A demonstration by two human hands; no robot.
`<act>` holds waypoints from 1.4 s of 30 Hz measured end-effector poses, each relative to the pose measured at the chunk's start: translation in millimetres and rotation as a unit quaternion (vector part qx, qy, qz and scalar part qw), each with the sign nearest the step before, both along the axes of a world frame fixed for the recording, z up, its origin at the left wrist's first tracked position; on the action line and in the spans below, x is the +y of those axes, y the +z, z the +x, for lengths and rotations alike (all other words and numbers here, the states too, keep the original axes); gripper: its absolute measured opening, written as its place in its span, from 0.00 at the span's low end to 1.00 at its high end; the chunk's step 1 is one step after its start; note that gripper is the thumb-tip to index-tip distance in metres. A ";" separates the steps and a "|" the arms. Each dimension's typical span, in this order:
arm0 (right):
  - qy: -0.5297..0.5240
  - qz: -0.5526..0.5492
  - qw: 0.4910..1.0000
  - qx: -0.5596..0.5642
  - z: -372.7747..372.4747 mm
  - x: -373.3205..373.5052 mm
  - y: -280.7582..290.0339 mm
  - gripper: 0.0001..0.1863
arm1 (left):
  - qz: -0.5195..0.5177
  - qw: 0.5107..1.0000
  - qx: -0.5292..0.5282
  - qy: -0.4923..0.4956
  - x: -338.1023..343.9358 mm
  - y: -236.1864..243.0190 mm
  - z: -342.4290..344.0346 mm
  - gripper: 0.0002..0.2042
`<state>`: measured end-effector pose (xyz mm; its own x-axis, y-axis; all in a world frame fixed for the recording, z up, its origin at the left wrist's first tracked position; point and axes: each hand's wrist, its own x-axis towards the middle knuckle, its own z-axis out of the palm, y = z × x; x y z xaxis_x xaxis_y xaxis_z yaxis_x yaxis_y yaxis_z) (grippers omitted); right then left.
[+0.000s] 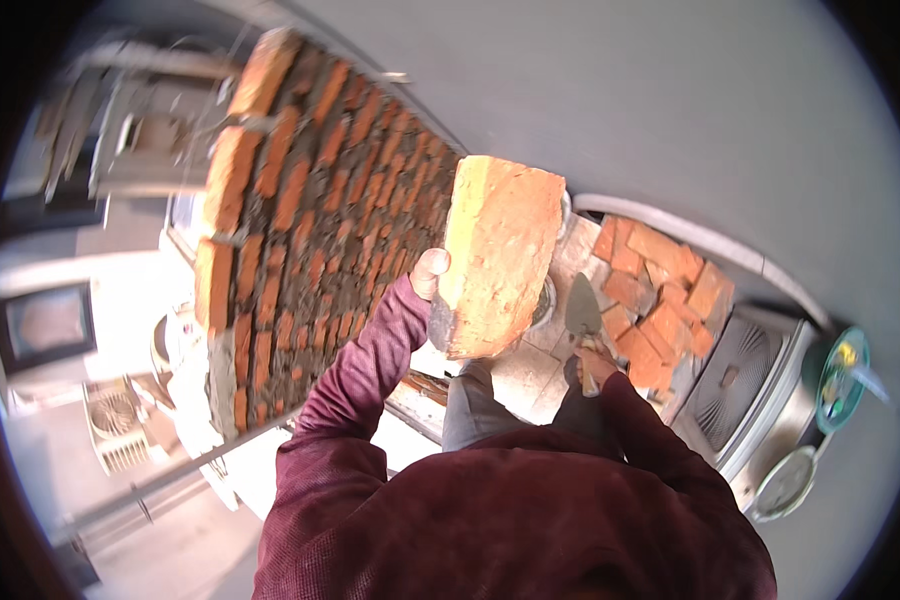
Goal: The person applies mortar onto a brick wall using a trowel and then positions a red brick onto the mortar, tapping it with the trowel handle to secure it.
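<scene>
My left hand [431, 272] is closed on an orange brick [505, 255], raised in front of me with a broad face toward the camera. Its fingers behind the brick are hidden; only the thumb side shows at the left edge. Lower on the right, my right hand [595, 366] grips the handle of a pointed trowel [583, 308], whose grey blade points away from me. Left of the brick rises a brick wall [315, 200] with grey mortar in its joints. A round container [545, 302] is partly hidden behind the raised brick.
A heap of loose bricks [660, 300] lies on the tiled floor at the right. Beyond it stands an air-conditioner unit [738, 375], with a teal basin [842, 380] and a pale round bucket [785, 483] nearby. A plain grey wall [670, 110] closes off the far side.
</scene>
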<state>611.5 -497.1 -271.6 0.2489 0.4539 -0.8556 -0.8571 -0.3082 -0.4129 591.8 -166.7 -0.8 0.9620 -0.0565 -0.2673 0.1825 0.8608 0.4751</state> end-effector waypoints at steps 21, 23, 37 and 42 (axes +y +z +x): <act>0.076 0.416 0.904 0.059 -161.4 304.5 365.2 0.31 | 0.478 0.786 -0.184 0.347 104.8 157.9 -306.7 0.75; 0.047 0.458 0.887 0.046 -167.9 313.1 371.3 0.31 | 0.503 0.772 -0.184 0.342 113.8 173.0 -315.7 0.77; 0.098 0.432 0.891 -0.095 -146.8 325.0 390.3 0.34 | 0.981 0.166 0.086 0.052 84.7 251.0 -331.5 0.49; 0.186 0.460 0.849 -0.183 -151.0 343.0 413.0 0.27 | 0.962 0.201 0.163 -0.086 96.3 257.3 -339.8 0.52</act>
<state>460.4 -154.1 141.3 0.1155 0.9933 0.0078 -0.5333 0.0686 -0.8431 252.0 -70.4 256.5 0.9038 0.4279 -0.0009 0.4220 -0.8918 -0.1632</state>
